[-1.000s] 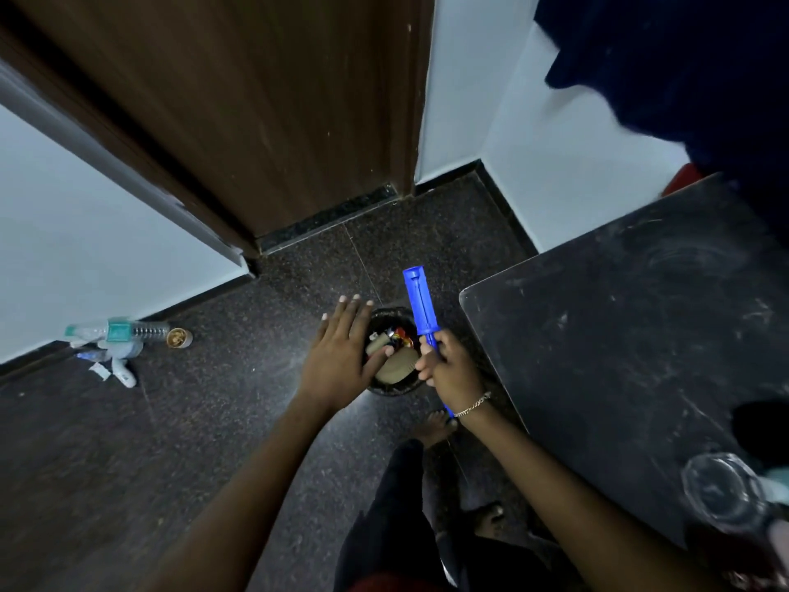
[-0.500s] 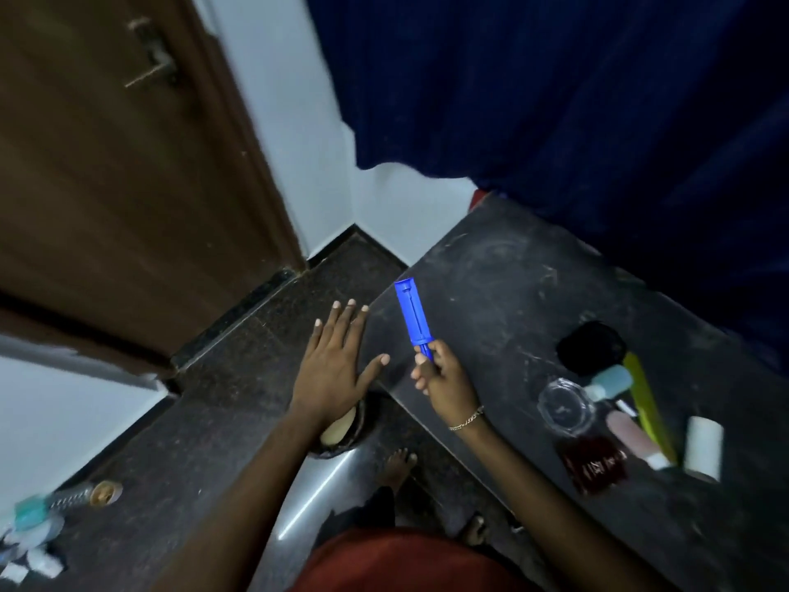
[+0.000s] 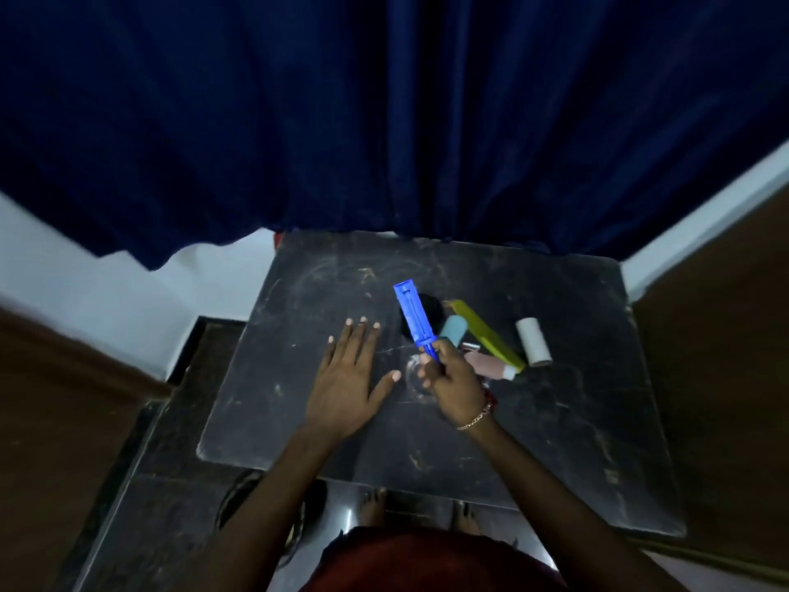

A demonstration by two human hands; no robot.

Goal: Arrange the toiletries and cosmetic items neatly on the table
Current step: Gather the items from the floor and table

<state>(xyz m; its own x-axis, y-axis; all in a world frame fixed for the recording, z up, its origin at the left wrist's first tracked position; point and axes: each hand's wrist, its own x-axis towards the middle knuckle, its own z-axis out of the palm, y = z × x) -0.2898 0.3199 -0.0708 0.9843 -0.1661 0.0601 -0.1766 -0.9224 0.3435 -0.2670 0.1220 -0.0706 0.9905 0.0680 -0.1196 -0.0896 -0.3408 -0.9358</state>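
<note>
My right hand [image 3: 450, 382] grips a long blue plastic case [image 3: 414, 318] by its lower end and holds it tilted up over the middle of the dark table [image 3: 555, 420]. My left hand [image 3: 348, 378] is flat with fingers spread, just above or on the tabletop to the left of it. Behind the blue case lie a black round item [image 3: 431, 311], a pale blue capped tube [image 3: 453, 329], a yellow-green flat case [image 3: 486, 335], a pink tube [image 3: 491, 365] and a white cylinder [image 3: 533, 341]. A clear glass dish [image 3: 412, 373] sits partly hidden under my right hand.
A dark blue curtain [image 3: 384, 121] hangs right behind the table. On the floor under the table's front left corner stands a dark round basket [image 3: 239, 502], mostly hidden by my left arm. White wall [image 3: 128, 292] lies left, brown panels at both sides.
The view swung from the floor basket and door to the table. My right hand carried the blue case from above the basket to over the table; my left hand moved onto the tabletop side.
</note>
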